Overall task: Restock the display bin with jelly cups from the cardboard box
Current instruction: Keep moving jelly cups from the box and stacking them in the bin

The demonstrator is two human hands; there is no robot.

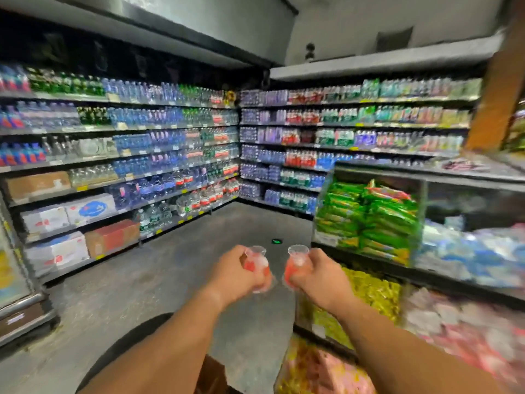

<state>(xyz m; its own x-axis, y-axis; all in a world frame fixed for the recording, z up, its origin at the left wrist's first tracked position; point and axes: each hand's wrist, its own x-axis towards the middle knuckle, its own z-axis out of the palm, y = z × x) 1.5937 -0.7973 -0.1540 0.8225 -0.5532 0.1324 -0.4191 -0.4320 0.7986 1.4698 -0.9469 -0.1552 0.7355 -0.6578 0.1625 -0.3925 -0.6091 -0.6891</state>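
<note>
Both my arms reach forward over the aisle floor. My left hand (237, 273) is closed around red jelly cups (259, 265) with clear lids. My right hand (315, 273) grips another bunch of red jelly cups (294, 265). The two hands sit side by side, a small gap between them. At the bottom centre a brown corner of the cardboard box (211, 373) shows between my forearms. To the right stands the display bin (466, 328) filled with pink and white cups. The view is blurred by motion.
Shelves of bottled drinks (170, 155) line the back and left walls. A display unit on the right holds green snack packs (366, 214), yellow sweets (369, 294) and blue packets (468, 251). Grey floor (159, 268) stretches ahead.
</note>
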